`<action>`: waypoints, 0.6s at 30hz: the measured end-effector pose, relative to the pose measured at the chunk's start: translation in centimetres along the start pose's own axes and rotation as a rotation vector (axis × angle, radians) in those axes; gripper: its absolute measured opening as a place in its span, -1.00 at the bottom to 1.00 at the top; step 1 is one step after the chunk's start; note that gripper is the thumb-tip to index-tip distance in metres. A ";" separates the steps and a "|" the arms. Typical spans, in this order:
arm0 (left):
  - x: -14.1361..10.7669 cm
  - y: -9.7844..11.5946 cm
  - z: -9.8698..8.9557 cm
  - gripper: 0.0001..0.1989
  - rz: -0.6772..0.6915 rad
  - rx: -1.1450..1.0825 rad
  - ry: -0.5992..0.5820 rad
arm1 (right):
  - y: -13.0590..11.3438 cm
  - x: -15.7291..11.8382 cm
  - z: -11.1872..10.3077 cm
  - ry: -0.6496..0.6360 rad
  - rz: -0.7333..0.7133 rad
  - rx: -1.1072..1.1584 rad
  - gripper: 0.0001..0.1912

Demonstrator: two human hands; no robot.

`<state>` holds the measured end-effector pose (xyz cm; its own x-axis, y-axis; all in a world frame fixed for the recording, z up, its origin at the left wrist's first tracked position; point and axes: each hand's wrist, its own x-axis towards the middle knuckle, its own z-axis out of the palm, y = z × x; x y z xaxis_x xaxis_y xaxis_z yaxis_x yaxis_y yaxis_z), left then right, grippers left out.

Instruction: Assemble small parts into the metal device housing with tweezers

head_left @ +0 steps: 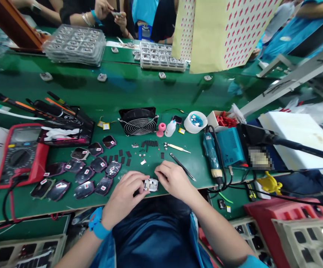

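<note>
Small white case [152,185]: one, open-faced, parts showing inside; at the bench's [195,160] near edge, between the hands, on the wearer's side of the fan [138,125].

Left hand [128,188]: thumb and fingers gripping the case by its left side.

Right hand [175,179]: fingers bent together just beside the case's right side; cannot tell whether they pinch anything.

Tweezers [182,166]: one pair, lying nearer the wearer than the fan, to its right.

Wooden-handled tool [178,147]: one, nearer than the fan and right of it.

Black pads [120,152]: several, loose, on the fan's near side.

Dark covers [85,175]: a group, most purple-rimmed, some with red-marked stickers; nearer than the fan, leftward.

White bottle [170,128]: one, upright, right of the fan.

White tub [195,128]: one, blue contents, farther right of the fan.

Red multimeter [19,156]: one, well left of the fan.

Clear trays [73,44]: stacked, beyond the fan, leftward.
</note>
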<state>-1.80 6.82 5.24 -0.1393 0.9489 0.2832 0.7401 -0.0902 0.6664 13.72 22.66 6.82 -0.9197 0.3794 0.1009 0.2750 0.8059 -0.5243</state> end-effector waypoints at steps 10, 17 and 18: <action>0.0 -0.1 0.0 -0.71 0.025 -0.027 0.043 | -1.5 4.1 0.9 -0.171 0.024 -0.298 -0.78; -0.3 -0.1 0.2 -0.69 0.003 -0.035 0.038 | -1.3 2.9 0.2 -0.207 0.055 -0.313 -0.83; -0.3 0.0 0.2 -0.67 -0.001 -0.035 0.035 | -1.3 2.8 0.1 -0.204 0.062 -0.315 -0.83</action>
<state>-1.67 6.54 5.01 -0.1638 0.9378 0.3062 0.7162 -0.1003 0.6906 10.76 22.63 7.68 -0.9268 0.3591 -0.1095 0.3752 0.8965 -0.2355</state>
